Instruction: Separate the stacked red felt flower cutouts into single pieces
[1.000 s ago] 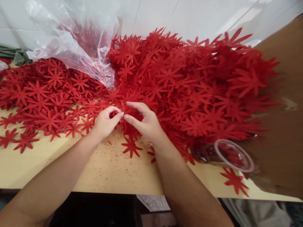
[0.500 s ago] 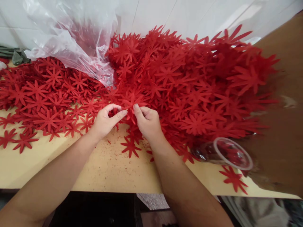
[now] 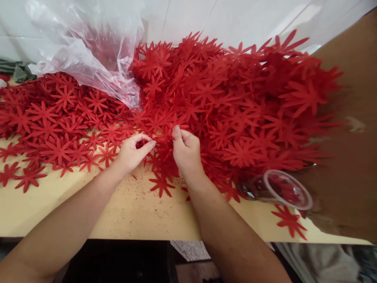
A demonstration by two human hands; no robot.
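Red flower-shaped cutouts [image 3: 241,153] with long thin petals lie heaped across the table. At the front of the heap, my left hand [image 3: 134,153] is closed in a pinch, thumb tip against the forefinger. Whatever sits in that pinch is too small to make out against the red behind it. Close by on the right, my right hand [image 3: 187,151] has its thumb pressed on curled fingers, gripping a red flower cutout that is blurred and partly hidden. Bits of red show between the two hands.
A clear plastic bag [image 3: 103,74] slumps over the heap at back left. On the right, a clear plastic cup [image 3: 287,190] lies on its side beside a brown cardboard panel [image 3: 344,157]. Red crumbs dot the pale yellow table [image 3: 141,220]. White tiles stand behind.
My right hand has turned more upright and drawn slightly right, widening the gap between the hands. The flower cutout that was spread between them no longer shows clearly. My left hand has barely moved.
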